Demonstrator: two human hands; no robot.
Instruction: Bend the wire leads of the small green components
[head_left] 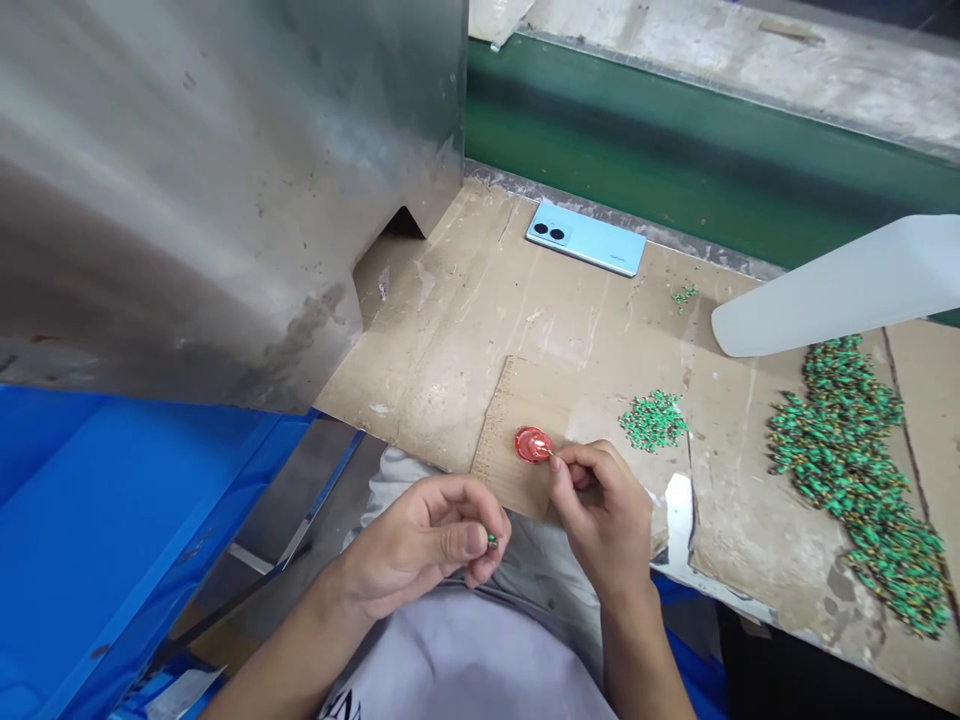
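Observation:
My left hand (442, 535) pinches a small green piece (492, 541) between thumb and fingertips, above my lap. My right hand (604, 500) grips a thin, light-coloured stick whose tip meets a small red dish (532, 444). Red, glossy material fills the dish, which rests on a piece of corrugated cardboard (510, 480). Right of the dish lies a small pile of green pieces (654, 420). A much larger pile of green pieces with dark and gold parts (862, 480) spreads over the right side of the table.
A light blue phone (589, 238) lies near the far edge of the cardboard-covered table (435, 350). A white tube-like object (840, 285) juts in from the right. Large metal housing (225, 180) stands at left, with blue material (112, 530) below it.

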